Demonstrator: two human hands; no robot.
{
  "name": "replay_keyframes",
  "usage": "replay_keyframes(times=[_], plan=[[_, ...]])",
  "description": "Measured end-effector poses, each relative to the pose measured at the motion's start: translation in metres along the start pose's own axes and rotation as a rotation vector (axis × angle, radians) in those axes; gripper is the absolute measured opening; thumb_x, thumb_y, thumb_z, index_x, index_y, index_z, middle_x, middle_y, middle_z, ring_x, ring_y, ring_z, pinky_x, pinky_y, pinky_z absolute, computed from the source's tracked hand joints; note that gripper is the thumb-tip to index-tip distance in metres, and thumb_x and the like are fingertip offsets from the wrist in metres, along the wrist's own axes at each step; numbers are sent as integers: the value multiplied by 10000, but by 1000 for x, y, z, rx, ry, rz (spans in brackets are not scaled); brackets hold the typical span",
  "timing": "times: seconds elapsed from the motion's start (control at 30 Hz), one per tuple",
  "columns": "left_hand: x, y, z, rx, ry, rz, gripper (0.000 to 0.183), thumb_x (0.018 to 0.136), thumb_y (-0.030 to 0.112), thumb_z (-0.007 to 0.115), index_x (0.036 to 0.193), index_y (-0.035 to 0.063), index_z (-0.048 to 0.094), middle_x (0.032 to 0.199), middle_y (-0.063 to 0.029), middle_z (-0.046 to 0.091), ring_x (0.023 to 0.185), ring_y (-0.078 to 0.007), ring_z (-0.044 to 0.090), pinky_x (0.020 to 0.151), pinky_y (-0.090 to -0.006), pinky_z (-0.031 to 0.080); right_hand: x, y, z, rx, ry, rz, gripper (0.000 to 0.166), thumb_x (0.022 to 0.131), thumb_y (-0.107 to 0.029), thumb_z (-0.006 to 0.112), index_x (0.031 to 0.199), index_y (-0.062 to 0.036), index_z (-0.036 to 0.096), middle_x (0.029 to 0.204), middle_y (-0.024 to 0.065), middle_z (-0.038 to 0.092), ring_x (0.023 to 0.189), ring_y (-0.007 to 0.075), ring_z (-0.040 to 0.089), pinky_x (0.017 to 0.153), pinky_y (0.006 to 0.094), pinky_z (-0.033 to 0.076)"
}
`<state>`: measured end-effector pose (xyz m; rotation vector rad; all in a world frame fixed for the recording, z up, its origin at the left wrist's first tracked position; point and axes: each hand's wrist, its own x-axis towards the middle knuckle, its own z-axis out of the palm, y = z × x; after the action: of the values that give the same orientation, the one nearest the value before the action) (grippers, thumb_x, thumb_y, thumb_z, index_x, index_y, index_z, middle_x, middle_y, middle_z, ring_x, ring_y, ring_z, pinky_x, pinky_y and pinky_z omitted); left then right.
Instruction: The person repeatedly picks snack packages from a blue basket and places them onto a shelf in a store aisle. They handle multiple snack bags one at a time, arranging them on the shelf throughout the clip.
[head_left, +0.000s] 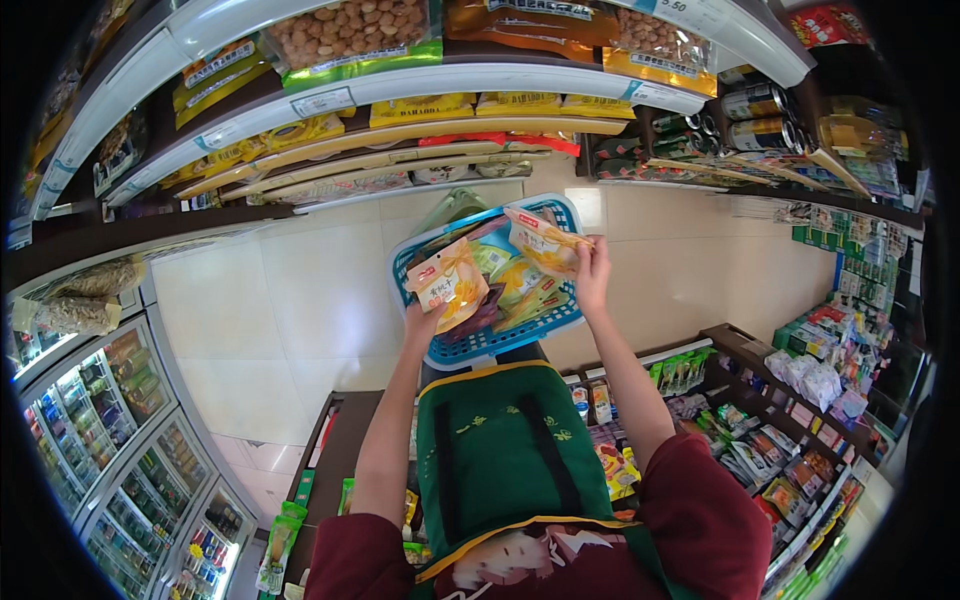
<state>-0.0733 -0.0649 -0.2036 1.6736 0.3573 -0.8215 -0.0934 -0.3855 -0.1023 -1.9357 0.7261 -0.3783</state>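
Note:
A blue plastic shopping basket (459, 355) with a pale rim stands in front of me, holding several snack pouches. My left hand (424, 324) grips the lower edge of a pale orange dried-fruit pouch (448, 286) over the basket's left part. At the basket's right side, my right hand (592, 271) is closed on the right end of a similar dried-fruit pouch (546, 241), which is tilted. Between the two, green-and-yellow pouches (517, 279) and a dark purple pouch (480, 315) lie in the basket. Both thumbs are partly hidden.
Shelves with bagged nuts (352, 34) and yellow packets (427, 109) run across the top; cans (757, 135) sit at upper right. Glass-door refrigerators (97, 427) line the left. Low snack shelves (750, 450) are at lower right. A green apron (510, 457) hangs on my front.

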Motion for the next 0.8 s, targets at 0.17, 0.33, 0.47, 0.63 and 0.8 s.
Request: replay_keyframes(times=[0.17,0.33,0.47,0.63,0.8], plan=[[31,-2,26,323,151,-75,295,739,162,690,964,-20,634,915,-184,661,836,-291,646,709,-346,491,-5,-70,-32,233,16,15,97,928,-108,485,887,-21,486,686,-16,472,616,29,409,534,193,358],[25,46,20,400,198,-69,451,759,241,676,1089,-41,552,993,-227,623,936,-362,602,762,-385,485,-24,-124,-52,328,-51,96,86,924,-115,496,895,-34,493,720,-42,461,630,16,396,546,169,336],[-37,119,6,116,-49,442,475,832,137,613,1248,-26,452,1109,-180,609,1009,-306,598,818,-361,478,-37,-160,-67,387,-74,42,73,921,-108,500,917,-35,494,737,-44,472,649,13,410,571,166,345],[-159,253,4,-67,-425,411,347,800,27,654,1128,-22,551,942,-61,655,777,-124,604,639,-257,480,-54,-220,-77,614,-183,45,62,922,-92,494,935,-31,492,762,-35,498,665,12,431,594,164,363],[-205,306,-11,97,-112,544,113,758,-2,681,853,-34,629,774,-55,661,708,-80,603,592,-229,482,-53,-290,-106,544,-449,-70,269,822,-100,651,1030,-25,498,915,24,560,819,76,536,708,228,447]])
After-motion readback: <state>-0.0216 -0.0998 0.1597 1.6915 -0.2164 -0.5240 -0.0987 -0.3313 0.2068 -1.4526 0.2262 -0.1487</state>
